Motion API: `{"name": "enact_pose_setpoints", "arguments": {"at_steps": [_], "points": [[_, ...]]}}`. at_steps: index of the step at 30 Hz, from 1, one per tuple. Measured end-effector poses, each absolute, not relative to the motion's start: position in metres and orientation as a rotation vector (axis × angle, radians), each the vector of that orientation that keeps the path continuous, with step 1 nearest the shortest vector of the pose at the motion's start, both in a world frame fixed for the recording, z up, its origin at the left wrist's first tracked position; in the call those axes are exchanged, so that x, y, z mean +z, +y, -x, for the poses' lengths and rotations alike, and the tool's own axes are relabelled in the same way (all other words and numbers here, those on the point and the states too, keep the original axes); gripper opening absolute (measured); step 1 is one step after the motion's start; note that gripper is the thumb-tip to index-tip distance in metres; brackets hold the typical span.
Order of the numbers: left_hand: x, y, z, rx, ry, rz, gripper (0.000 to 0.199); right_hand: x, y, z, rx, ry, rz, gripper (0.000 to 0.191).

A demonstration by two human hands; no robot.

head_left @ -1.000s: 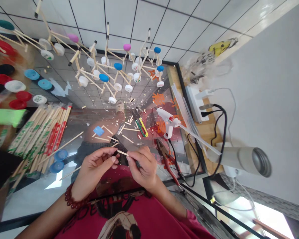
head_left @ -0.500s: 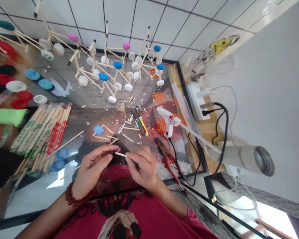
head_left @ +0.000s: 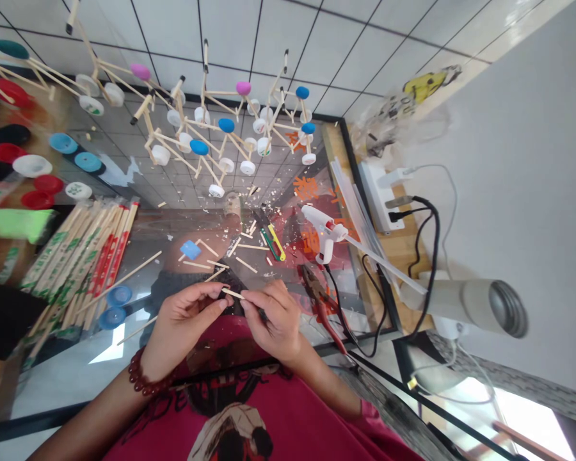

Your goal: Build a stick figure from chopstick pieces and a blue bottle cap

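Observation:
A short piece of wooden stick [head_left: 233, 294] lies level between my two hands, close to my body. My right hand [head_left: 272, 320] pinches its right end between thumb and fingers. At the left end, the thumb and fingertips of my left hand [head_left: 187, 320] close in on the stick and touch it. Just beyond my hands, several cut stick pieces [head_left: 246, 265] and a blue square piece [head_left: 190, 250] lie on the glass table. A craft knife with a yellow and green handle [head_left: 273, 243] rests among small shavings.
Several stick models with bottle-cap wheels [head_left: 226, 126] stand at the back. White glue gun [head_left: 324, 230], red-handled pliers [head_left: 321, 301] and power strip [head_left: 381, 195] are at right, with cables. Wrapped chopsticks [head_left: 84, 262] and loose caps [head_left: 48, 184] lie left.
My left thumb and fingertips have closed in around the left end of the stick. The stick has shifted slightly up, while my right hand keeps its pinch.

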State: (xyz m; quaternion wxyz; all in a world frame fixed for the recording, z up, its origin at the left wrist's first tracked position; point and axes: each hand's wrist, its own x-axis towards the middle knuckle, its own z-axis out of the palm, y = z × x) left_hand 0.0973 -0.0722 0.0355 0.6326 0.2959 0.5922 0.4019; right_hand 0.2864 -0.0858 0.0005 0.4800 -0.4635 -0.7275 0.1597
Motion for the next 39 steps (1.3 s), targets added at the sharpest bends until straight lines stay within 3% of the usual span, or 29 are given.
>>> {"name": "enact_pose_setpoints", "arguments": {"at_steps": [16,22,28,34,39], "points": [[0.039,-0.069,-0.096,0.881,1.354,-0.712,0.031,0.001,-0.085,-0.286,0.384,-1.762,1.127,0.031],[0.037,-0.070,-0.094,0.864,1.249,-0.698,0.056,0.001,-0.086,-0.287,0.379,-1.772,1.155,0.028],[0.030,-0.075,-0.087,0.876,1.235,-0.680,0.031,0.001,-0.087,-0.288,0.364,-1.794,1.131,0.031],[0.033,-0.070,-0.094,0.938,1.248,-0.582,0.039,0.001,-0.087,-0.288,0.318,-1.837,1.090,0.020],[0.035,-0.068,-0.096,0.906,1.264,-0.622,0.034,0.000,-0.087,-0.287,0.299,-1.856,1.049,0.024]]}}
